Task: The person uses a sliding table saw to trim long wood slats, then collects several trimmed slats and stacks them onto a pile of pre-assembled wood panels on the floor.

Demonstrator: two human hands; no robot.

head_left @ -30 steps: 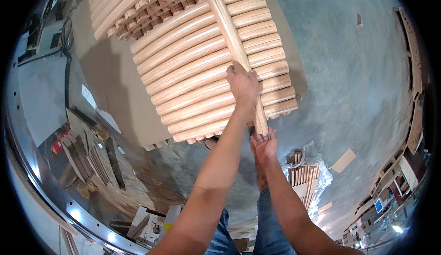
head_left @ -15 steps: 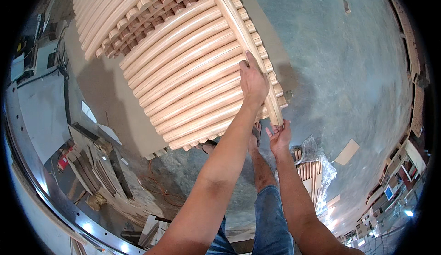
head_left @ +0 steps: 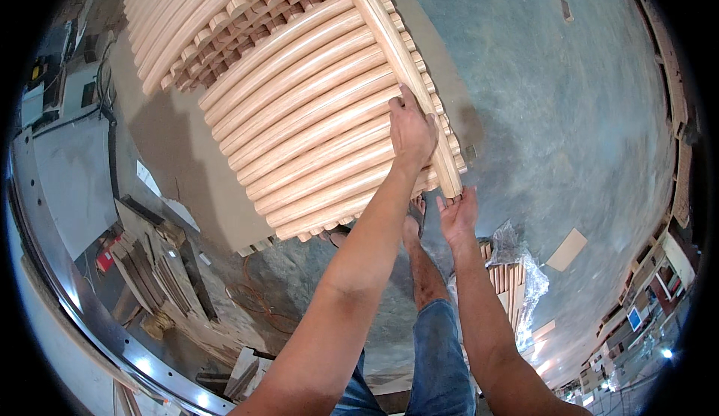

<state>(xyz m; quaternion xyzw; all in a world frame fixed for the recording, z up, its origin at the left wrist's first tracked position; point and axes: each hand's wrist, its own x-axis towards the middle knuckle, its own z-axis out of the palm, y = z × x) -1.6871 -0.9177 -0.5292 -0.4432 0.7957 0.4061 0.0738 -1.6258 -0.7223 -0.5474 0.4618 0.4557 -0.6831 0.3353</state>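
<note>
A long, pale, rounded wooden slat (head_left: pixel 382 32) lies crosswise near the right ends of a stacked layer of similar slats (head_left: pixel 299 128). My left hand (head_left: pixel 413 133) is closed on this crosswise slat past its middle, index finger pointing along it. At the slat's near end, my right hand (head_left: pixel 458 217) is turned palm up, with its fingers and thumb around the tip. Part of the fingers' contact there is hidden by the slat and the hand itself.
Another pile of slats (head_left: pixel 187 19) stands beyond, at the upper left. Brown sheeting (head_left: pixel 176 154) lies under the stacks. Plastic-wrapped wooden pieces (head_left: pixel 509 281) are on the floor near my right forearm. Boards (head_left: pixel 150 266) lean at the left, and a flat panel (head_left: pixel 566 249) lies at the right.
My right hand has moved up slightly, its spread fingers closing in around the slat's near end. My left hand keeps its hold, and the slat has barely shifted.
</note>
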